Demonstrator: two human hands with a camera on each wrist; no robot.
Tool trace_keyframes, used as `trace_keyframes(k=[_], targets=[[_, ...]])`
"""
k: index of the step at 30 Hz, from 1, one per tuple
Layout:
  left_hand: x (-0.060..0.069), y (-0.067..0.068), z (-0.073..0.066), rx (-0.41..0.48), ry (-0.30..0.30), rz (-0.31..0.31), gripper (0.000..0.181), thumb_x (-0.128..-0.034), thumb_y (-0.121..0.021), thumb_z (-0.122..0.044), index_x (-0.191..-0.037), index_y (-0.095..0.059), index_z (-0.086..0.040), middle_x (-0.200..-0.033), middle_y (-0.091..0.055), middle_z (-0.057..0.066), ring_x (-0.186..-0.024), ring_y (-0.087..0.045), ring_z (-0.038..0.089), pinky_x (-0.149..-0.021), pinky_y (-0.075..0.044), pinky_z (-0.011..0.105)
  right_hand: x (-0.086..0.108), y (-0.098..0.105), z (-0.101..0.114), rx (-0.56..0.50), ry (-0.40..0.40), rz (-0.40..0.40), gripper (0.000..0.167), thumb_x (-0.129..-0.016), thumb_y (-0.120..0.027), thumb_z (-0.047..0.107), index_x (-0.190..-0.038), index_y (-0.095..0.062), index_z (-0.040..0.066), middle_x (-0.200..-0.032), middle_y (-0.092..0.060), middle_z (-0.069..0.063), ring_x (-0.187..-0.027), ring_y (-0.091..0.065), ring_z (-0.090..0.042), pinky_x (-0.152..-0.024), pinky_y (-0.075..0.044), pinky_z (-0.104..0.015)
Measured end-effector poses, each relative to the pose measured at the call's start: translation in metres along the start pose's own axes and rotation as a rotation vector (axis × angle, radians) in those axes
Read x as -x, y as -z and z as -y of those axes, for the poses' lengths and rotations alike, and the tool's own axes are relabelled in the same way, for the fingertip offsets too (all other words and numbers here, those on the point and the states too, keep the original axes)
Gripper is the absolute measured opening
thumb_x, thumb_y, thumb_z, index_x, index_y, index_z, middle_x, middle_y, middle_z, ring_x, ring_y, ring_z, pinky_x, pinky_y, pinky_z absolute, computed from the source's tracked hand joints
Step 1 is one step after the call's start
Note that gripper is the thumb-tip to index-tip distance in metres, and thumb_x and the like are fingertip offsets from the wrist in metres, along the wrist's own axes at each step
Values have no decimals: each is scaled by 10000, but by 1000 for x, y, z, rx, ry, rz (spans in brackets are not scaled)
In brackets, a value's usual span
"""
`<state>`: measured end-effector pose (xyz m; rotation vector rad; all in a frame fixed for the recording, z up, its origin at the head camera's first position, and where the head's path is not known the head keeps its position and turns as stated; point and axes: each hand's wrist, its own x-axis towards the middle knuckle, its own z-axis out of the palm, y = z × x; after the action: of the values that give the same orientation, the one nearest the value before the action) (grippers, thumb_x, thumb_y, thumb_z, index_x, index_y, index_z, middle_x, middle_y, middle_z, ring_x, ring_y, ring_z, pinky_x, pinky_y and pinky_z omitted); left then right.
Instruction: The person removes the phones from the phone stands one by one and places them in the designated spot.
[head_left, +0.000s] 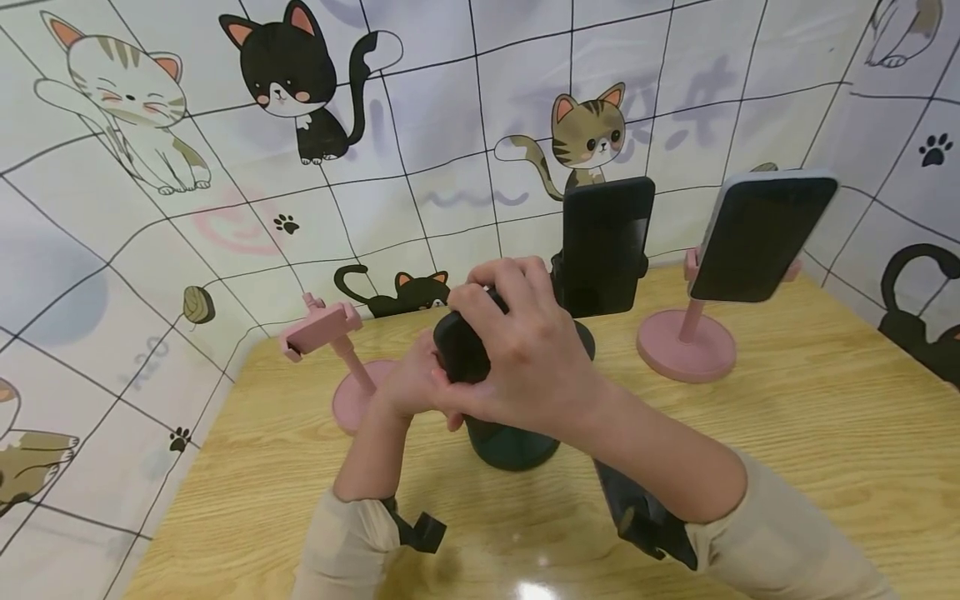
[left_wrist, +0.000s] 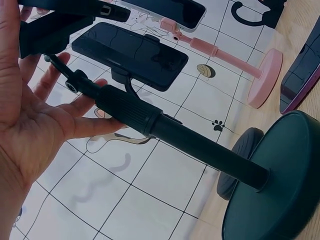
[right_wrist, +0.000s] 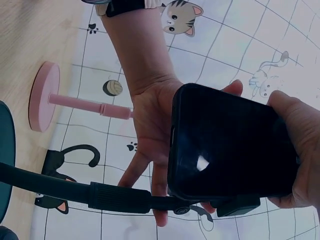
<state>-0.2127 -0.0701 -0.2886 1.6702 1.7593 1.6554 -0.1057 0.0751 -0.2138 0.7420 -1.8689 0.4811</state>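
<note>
My right hand (head_left: 528, 350) grips a black smartphone (right_wrist: 230, 145) by its edges at the top of a dark green phone stand (left_wrist: 205, 147). The stand stands upright on its round base (head_left: 513, 448). Beneath and behind the phone is my left hand (head_left: 408, 375), palm up in the head view. In the left wrist view its fingers (left_wrist: 97, 127) are spread, some touching or close beside the stand's neck. The clamp (right_wrist: 237, 206) shows at the phone's lower edge in the right wrist view; whether it grips the phone, I cannot tell.
A pink stand (head_left: 321, 327) with a bare clamp stands at the left. Behind my hands, a black stand holds a dark phone (head_left: 606, 246). Farther right, another pink stand (head_left: 686, 346) carries a white-edged phone (head_left: 765, 237). A phone (head_left: 626, 492) lies on the wooden table (head_left: 247, 500).
</note>
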Motion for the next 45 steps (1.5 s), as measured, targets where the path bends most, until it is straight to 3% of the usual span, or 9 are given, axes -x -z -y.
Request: trace_keyframes(k=[3, 7, 9, 14, 19, 24, 31, 40, 45], targets=[[1, 1, -1, -9, 17, -7, 542, -713, -752, -351, -1183, -507, -239, -932, -583, -70, -762, -532, 135, -661, -466, 290, 0, 2, -1, -43, 14, -12, 426, -582, -749, 245, -859, -516, 21, -902, -498, -164, -828, -431, -328, -674, -407, -400], [0, 0, -1, -69, -26, 1, 601, -674, -758, -430, -1198, -493, -303, -1037, -544, -99, -829, -512, 127, -675, -465, 287, 1, 4, -2, -94, 38, -12, 413, -562, -732, 226, -843, -505, 25, -898, -493, -161, -832, -435, -322, -698, -401, -403], [0, 0, -1, -89, -45, 12, 623, -704, -730, -433, -1250, -453, -322, -1123, -511, -116, -894, -491, 123, -712, -456, 282, 2, 4, -3, -113, 48, 2, 406, -555, -720, 229, -837, -505, 31, -900, -495, -158, -837, -436, -316, -704, -405, -396], [0, -4, 0, -54, -70, 18, 524, -775, -678, -381, -1247, -455, -329, -1116, -520, -130, -915, -478, 114, -717, -450, 275, 5, 4, -4, -149, 64, 63, 407, -547, -706, 232, -848, -509, 43, -910, -505, -144, -845, -436, -301, -691, -410, -367], [-2, -12, 2, -26, -105, -37, 393, -811, -666, -306, -1175, -522, -343, -1123, -513, -127, -990, -459, 102, -773, -440, 252, 8, 5, -5, -164, 84, 91, 408, -556, -705, 234, -870, -524, 46, -925, -512, -142, -850, -436, -295, -665, -418, -350], [-2, -24, -2, -43, -149, -123, 424, -850, -616, -324, -1245, -467, -360, -1235, -451, -136, -1099, -413, 89, -852, -409, 230, 10, 4, -6, -188, 124, 101, 418, -569, -709, 235, -896, -523, 52, -927, -506, -130, -858, -440, -275, -659, -422, -347], [1, -37, -7, -58, -135, -232, 423, -869, -581, -354, -1269, -445, -349, -1278, -426, -124, -1143, -396, 103, -896, -392, 238, 12, 3, -6, -226, 153, 117, 437, -555, -724, 230, -907, -528, 61, -928, -493, -116, -877, -433, -262, -686, -434, -347], [-1, -43, -5, -57, -184, -289, 302, -887, -557, -333, -1185, -508, -322, -1151, -503, -126, -1047, -444, 91, -864, -399, 231, 15, 4, -4, -301, 195, 139, 499, -516, -747, 236, -927, -528, 58, -936, -503, -117, -864, -451, -262, -732, -437, -353], [0, -44, 0, -84, -202, -300, 352, -894, -552, -313, -1240, -488, -293, -1226, -487, -80, -1122, -437, 144, -919, -387, 284, 17, 8, -1, -302, 170, 147, 494, -507, -751, 236, -901, -509, 62, -945, -512, -118, -896, -472, -272, -762, -448, -352]])
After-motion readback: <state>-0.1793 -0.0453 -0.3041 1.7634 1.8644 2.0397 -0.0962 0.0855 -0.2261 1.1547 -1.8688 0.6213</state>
